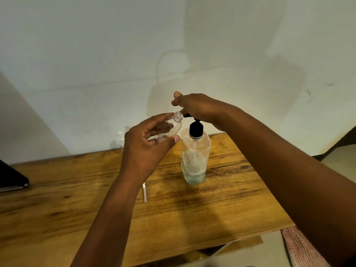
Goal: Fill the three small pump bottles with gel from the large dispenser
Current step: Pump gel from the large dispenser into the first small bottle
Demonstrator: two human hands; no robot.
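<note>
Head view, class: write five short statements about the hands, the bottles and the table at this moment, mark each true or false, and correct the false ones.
1. The left hand holds a small clear bottle with no cap on. True.
2. The right hand rests flat on the table. False: it is on the black pump of the large dispenser.
3. The large dispenser is full to the neck. False: gel shows only near its bottom.
4. The small bottle's open mouth sits beside the pump's spout. True.
5. The dispenser lies on its side. False: it stands upright.
</note>
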